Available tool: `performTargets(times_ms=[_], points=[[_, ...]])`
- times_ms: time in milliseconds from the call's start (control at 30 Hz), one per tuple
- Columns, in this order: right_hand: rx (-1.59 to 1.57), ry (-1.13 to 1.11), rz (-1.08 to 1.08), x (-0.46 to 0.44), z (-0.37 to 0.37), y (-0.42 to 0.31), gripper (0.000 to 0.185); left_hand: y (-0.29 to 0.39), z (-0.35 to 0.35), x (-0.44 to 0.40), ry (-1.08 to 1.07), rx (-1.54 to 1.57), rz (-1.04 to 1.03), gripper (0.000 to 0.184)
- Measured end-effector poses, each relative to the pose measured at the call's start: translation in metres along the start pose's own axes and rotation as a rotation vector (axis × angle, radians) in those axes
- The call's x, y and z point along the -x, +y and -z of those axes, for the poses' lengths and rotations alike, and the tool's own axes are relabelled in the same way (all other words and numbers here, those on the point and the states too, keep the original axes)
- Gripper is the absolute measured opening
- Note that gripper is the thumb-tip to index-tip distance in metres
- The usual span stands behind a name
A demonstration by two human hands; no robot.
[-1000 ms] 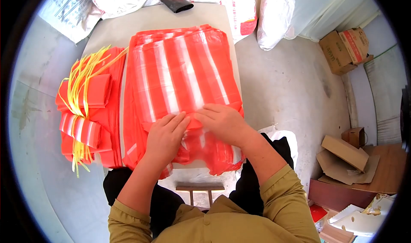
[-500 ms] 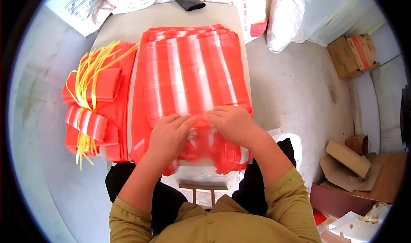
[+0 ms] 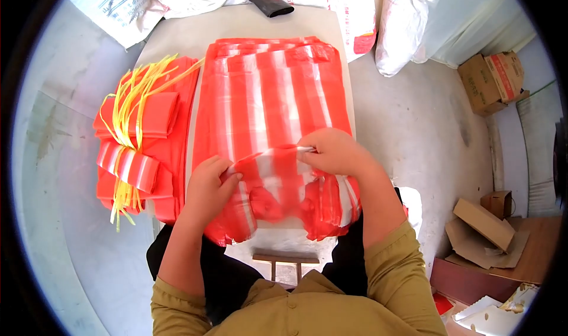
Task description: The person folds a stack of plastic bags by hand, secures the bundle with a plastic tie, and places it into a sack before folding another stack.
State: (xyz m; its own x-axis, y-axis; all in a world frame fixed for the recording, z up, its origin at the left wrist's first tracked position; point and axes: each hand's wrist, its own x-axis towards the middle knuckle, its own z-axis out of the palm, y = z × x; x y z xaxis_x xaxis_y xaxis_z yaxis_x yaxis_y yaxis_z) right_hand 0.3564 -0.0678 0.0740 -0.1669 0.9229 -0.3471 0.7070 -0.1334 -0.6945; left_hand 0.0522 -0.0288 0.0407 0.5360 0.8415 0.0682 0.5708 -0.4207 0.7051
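A stack of red and white striped plastic bags (image 3: 272,99) lies on the beige table (image 3: 307,20). My left hand (image 3: 211,188) pinches the left part of a bag edge near the stack's front. At the right part of that same edge, my right hand (image 3: 331,151) is closed on the plastic. The edge is stretched between both hands, and crumpled plastic hangs below it toward my lap. To the left lie folded red bags (image 3: 142,117), with yellow strips (image 3: 125,114) and a small striped bundle (image 3: 128,167) on top.
White sacks (image 3: 402,25) and a black item (image 3: 270,5) are beyond the table. Cardboard boxes (image 3: 492,81) stand at the far right, and an open carton (image 3: 482,229) rests on a brown surface (image 3: 535,244). A wooden stool (image 3: 285,258) is between my legs.
My hands have moved apart and closed on the bag's edge, which is now raised and stretched between them. The whole scene has shifted slightly right in view.
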Motion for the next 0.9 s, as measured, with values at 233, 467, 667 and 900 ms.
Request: performTargets(times_ms=[233,467,667,900], points=[[-0.007,0.242,-0.021,-0.02,-0.008,0.017,0.03,-0.01,-0.011,-0.012,0.061,0.013,0.178,0.022],[-0.104,0.365,0.024,0.008,-0.003,0.049,0.058,-0.011,-0.014,-0.018,0.127,-0.013,0.225,0.025],[-0.137,0.295,-0.148,0.044,0.007,0.061,0.063,-0.009,-0.015,-0.02,0.151,-0.026,0.27,0.025],[-0.162,0.336,-0.134,0.046,0.002,0.064,0.034,-0.016,-0.021,-0.022,0.202,0.018,0.311,0.027]])
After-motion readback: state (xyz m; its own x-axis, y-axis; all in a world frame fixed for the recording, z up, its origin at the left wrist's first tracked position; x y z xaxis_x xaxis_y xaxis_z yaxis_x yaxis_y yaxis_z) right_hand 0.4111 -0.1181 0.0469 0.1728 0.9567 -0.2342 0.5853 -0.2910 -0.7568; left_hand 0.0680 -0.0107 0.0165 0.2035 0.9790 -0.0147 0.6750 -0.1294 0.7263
